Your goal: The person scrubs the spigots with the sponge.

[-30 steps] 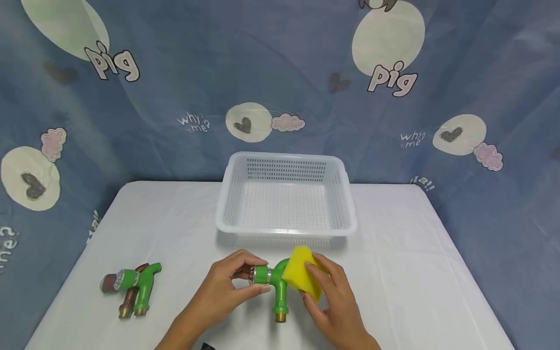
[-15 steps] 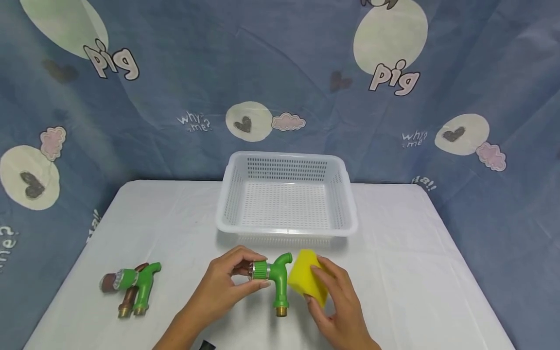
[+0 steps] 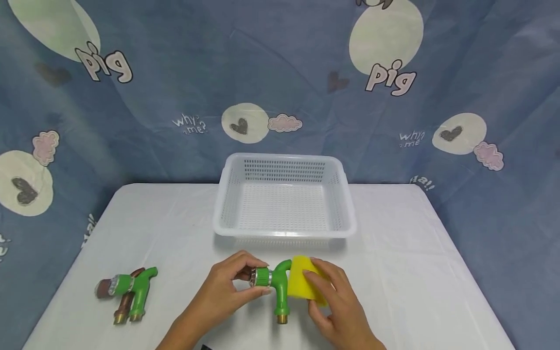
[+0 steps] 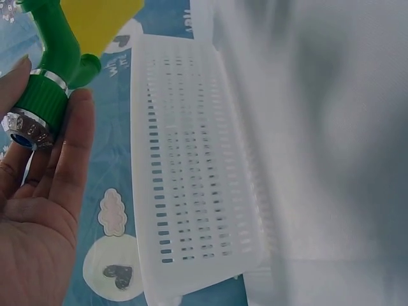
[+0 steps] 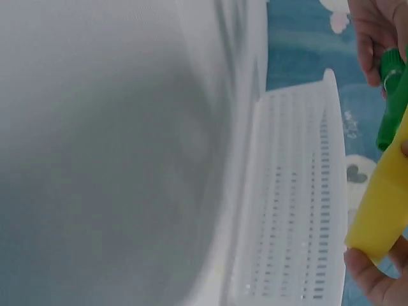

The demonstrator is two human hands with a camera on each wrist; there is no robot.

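Observation:
A green water tap with a ribbed green and silver collar and a brass threaded end is held up in front of the basket. My left hand pinches it by the collar between thumb and fingers, as the left wrist view also shows on the collar. To its right my right hand grips a yellow sponge, thumb below and fingers over the top. The sponge's left side meets the tap's spout and body in the head view. The right wrist view shows the sponge beside the green spout.
Behind the hands stands a white perforated plastic basket. On the left of the white table lie another green tap and a brown tap, crossing each other. A small black object shows at the bottom edge. A blue printed curtain surrounds the table.
The sponge first covered the tap's spout, moved off to the right, and is now back against the tap's right side. The left hand keeps its grip on the collar.

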